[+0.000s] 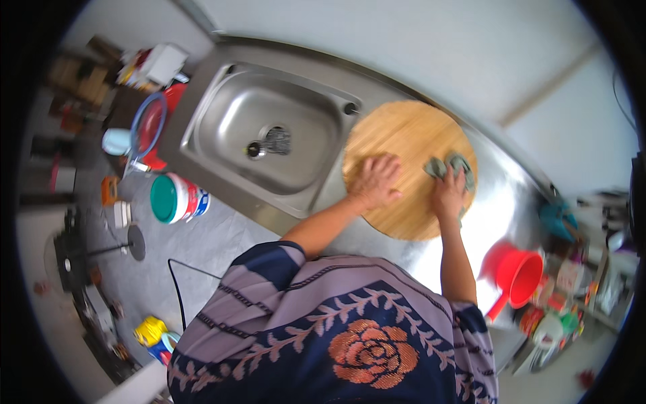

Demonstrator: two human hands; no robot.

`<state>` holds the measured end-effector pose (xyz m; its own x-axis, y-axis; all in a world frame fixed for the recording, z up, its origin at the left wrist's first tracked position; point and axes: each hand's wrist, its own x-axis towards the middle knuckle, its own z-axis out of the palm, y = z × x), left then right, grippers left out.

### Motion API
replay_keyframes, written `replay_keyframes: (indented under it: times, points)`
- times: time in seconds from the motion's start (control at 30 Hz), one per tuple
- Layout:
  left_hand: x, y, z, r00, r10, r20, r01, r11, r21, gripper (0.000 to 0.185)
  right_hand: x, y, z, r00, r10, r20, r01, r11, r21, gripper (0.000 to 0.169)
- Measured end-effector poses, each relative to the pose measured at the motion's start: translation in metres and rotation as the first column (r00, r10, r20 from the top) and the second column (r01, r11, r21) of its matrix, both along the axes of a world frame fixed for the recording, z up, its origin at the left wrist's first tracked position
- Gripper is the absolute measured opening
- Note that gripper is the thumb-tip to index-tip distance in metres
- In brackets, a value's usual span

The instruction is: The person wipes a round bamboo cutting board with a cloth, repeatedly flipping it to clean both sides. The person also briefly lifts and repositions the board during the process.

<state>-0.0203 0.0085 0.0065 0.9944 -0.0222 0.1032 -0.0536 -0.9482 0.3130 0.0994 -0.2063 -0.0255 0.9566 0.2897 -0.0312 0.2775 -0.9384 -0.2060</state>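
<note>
A round wooden board (404, 136) lies flat on the stainless steel counter (497, 202), just right of the sink. My left hand (377, 181) rests on the board's left part with its fingers spread and nothing in it. On the right part of the board, my right hand (450, 192) grips a crumpled grey-green cloth (460, 162) and presses it against the wood. Some of the cloth is hidden under my fingers.
The steel sink basin (237, 116) has a drain strainer (276, 140) at its bottom. A red plastic dipper (520, 278) sits at the counter's right. A white bucket with a green lid (166, 199) stands on the floor at left, near a blue-rimmed basin (149, 123).
</note>
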Motion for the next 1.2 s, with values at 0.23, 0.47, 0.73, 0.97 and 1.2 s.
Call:
replay_keyframes:
  times: [0.23,0.47,0.73,0.97,1.2]
  points:
    - [-0.019,-0.005,-0.019,0.991,-0.033,0.130,0.027,0.999,0.041,0.070,-0.028,-0.009,0.012,0.997,-0.042,-0.066,0.040,0.998,-0.038,0.059]
    - [-0.085,-0.022,-0.004,0.990,-0.142,-0.007,0.142,0.990,0.026,0.057,-0.044,-0.054,0.001,0.995,-0.096,0.027,0.099,0.988,-0.116,0.055]
    - [-0.238,0.043,-0.016,0.986,0.164,-0.003,-0.163,0.981,-0.101,0.054,-0.027,-0.103,-0.010,0.919,-0.391,0.044,0.392,0.901,-0.186,0.054]
    - [-0.306,0.057,-0.005,0.788,0.615,-0.025,-0.608,0.771,-0.188,0.050,-0.023,-0.117,-0.024,0.943,-0.256,0.214,0.256,0.966,0.030,0.046]
    - [-0.204,0.106,0.021,0.704,0.699,-0.126,-0.618,0.515,-0.594,0.058,-0.006,-0.143,-0.024,0.908,-0.415,-0.061,0.318,0.585,0.747,0.030]
